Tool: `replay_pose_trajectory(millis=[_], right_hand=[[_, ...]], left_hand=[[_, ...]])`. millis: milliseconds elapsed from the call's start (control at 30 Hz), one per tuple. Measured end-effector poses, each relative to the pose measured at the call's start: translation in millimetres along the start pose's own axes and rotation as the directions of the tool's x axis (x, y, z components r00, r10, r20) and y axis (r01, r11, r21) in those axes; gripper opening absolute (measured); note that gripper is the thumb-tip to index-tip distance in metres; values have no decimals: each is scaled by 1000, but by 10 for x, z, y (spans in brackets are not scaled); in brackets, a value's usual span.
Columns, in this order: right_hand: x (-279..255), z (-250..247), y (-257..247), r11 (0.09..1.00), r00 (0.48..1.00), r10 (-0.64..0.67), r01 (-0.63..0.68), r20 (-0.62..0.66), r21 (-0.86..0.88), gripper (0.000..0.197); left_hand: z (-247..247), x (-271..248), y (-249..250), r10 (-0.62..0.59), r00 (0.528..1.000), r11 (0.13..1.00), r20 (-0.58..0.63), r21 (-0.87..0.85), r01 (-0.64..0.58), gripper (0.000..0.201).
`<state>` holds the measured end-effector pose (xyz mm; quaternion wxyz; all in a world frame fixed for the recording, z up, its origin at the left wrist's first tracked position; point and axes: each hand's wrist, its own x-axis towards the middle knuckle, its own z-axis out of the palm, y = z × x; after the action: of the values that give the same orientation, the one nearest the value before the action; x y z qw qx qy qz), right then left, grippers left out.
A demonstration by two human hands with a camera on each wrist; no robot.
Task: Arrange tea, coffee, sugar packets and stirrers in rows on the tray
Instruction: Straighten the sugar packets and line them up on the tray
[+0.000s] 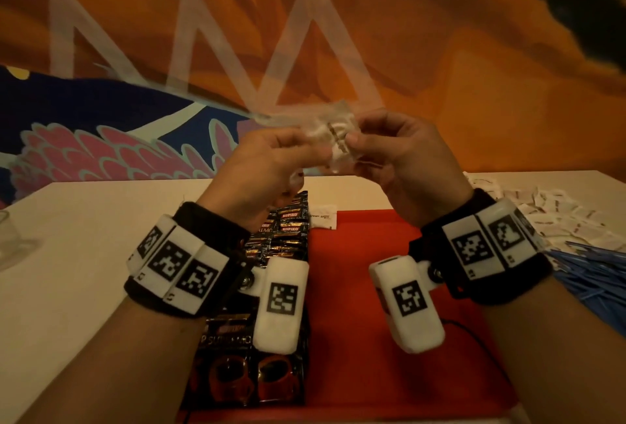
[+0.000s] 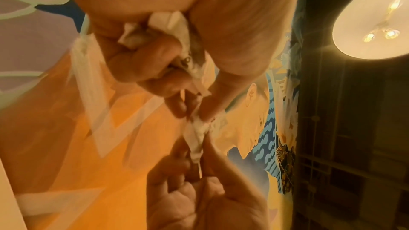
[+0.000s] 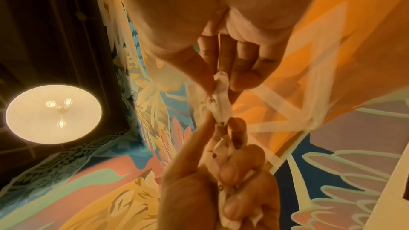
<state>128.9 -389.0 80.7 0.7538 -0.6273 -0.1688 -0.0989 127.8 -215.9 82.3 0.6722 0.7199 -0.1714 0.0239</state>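
Head view shows both hands raised above the tabletop (image 1: 84, 220), well clear of the red tray (image 1: 389, 305), working a small bunch of white sugar packets (image 1: 333, 139) between them. The left hand (image 1: 267, 169) has its fingers curled round several packets while its thumb and forefinger pinch the top one; the right hand (image 1: 403, 159) pinches that same packet from the other side, so each grip is narrow and closed on paper. The left wrist view shows the crumpled bunch bunched in the left palm, and the right wrist view shows one packet stretched between the two pinches. To do this step well, I judge the right hand should peel one packet free with a light pull along its length, not a twist, since thin paper could tear and spill; the left should hold the rest loosely enough to let it slip out. On the tray, a column of dark coffee sachets (image 1: 284, 230) runs along the left side from near to far, and a single brown sugar packet (image 1: 321, 218) lies at the far edge just beside them, which suggests the sugar row has barely begun. More white packets (image 1: 542, 213) lie heaped at the right on the tabletop, with blue stirrers (image 1: 589, 271) nearer. A clear glass (image 1: 10, 237) sits at far left. Nothing blocks the open red area.
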Motion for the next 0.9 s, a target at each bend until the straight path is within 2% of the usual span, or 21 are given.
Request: replay_pose_trajectory(millis=[67,133,200,267,367,433,533,567,633,767,900], right_hand=[[-7,-9,8,994,997,-4,12,72,-106,15],[-30,22,26,989,994,-28,43,105,-144,11],[-26,50,29,1000,1000,-3,3,-1,16,9],[-10,63,23,962,989,109,-80,-96,260,6],[-6,54,29,945,986,122,-80,-116,317,5],[-17,53,22,973,995,70,-52,-72,226,9],[-32,46,57,998,1000,-4,5,29,-55,40],[-32,51,81,991,999,-22,28,44,-133,39],[-23,45,128,969,997,-47,58,55,-239,23],[27,-21,166,960,996,-19,43,87,-277,8],[270,-242,341,927,995,90,-98,-37,-361,11]], left_hand=[[-1,-16,9,-10,999,999,38,44,8,18],[5,-26,2,20,1000,999,7,48,-20,24],[13,-20,-1,59,996,998,-71,29,-57,23],[21,-4,-7,86,989,996,-121,-7,-88,14],[53,5,-18,119,981,992,-152,-15,-123,12],[60,7,-26,133,977,990,-168,-29,-139,15],[45,7,-22,147,969,987,-199,-30,-156,14],[34,8,-19,149,966,987,-210,-28,-159,14],[22,13,-15,142,958,988,-250,-27,-154,19],[24,41,-31,177,931,984,-320,43,-172,21],[-44,75,-20,212,903,977,-373,102,-187,15]])
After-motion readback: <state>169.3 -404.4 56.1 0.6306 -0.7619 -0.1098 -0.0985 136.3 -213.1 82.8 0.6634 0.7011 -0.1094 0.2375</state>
